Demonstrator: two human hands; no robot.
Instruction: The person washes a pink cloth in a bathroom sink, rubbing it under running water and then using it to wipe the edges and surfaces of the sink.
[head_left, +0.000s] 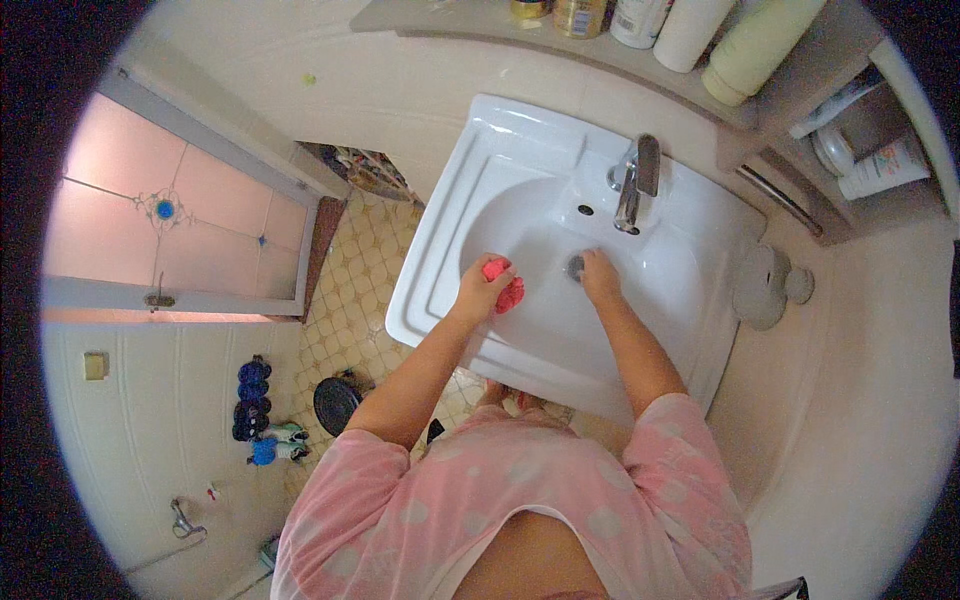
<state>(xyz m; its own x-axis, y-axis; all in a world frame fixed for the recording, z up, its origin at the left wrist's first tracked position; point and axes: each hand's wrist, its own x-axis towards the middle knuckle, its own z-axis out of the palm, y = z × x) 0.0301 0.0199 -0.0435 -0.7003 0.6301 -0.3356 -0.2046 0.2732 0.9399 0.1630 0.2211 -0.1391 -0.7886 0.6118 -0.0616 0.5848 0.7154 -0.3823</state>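
A crumpled pinkish-red sponge or cloth (509, 292) is gripped in my left hand (478, 289), over the left side of the bowl of a white ceramic sink (540, 330). My right hand (601, 277) reaches down to the bottom of the bowl. Its fingertips are at the right edge of the dark round drain (575, 268) and partly cover it. Whether those fingers pinch anything is hidden. Behind the bowl stands a chrome single-lever faucet (631, 187). A dark overflow hole (586, 211) shows left of its base.
Bottles (694, 34) line a shelf (480, 26) above the sink. A side cubby holds a white tube (885, 169). A grey-white rounded object (761, 289) sits at the sink's right edge. Left are a glass-paned door (187, 217), a black round basin (337, 405) and hanging footwear (253, 397).
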